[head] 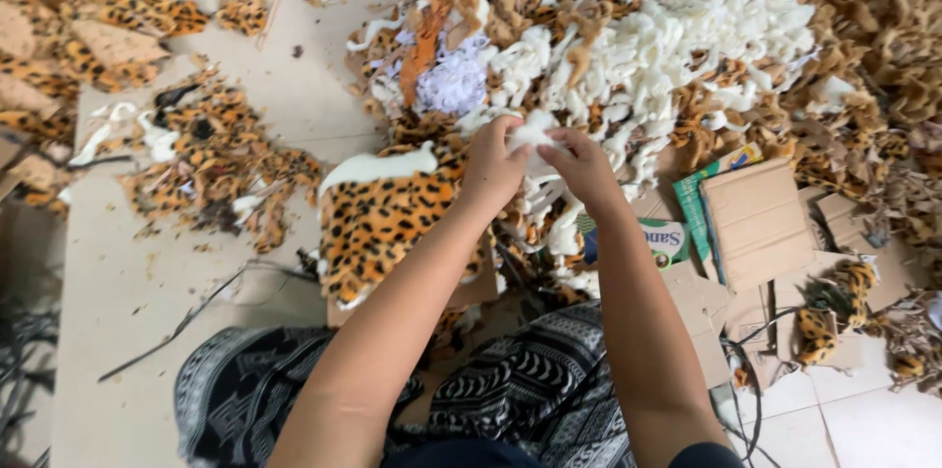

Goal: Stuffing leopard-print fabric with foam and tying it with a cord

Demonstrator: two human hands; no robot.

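The left hand (494, 166) and the right hand (581, 166) meet near the centre of the view; both are closed with the fingertips on one small white fleece scrap (537, 131), which they pinch between them, the left from 9 o'clock and the right from 3 o'clock. The scrap sits just above the knuckles, in front of the big pile of white and brown offcuts (687, 36) that fills the view from 12 to 2 o'clock.

I judge the scrap to be very light, soft and limp; it will bend and stretch and not break, and it can tear or shed fibres if pulled hard; the best hold seems to be on its thicker edge, not on the thin loose ends.

At 8 o'clock from the hands lies a leopard-print plush piece (378, 218) with a white border; more leopard-print scraps (211, 159) lie at 9 o'clock on the cardboard sheet (118, 291).

For containers, I see only a flattened cardboard box (756, 223) at 3 o'clock and a green packet (667, 237) beside it; if anything is inside them, I cannot tell. The patterned trousers (530, 380) are at 6 o'clock.
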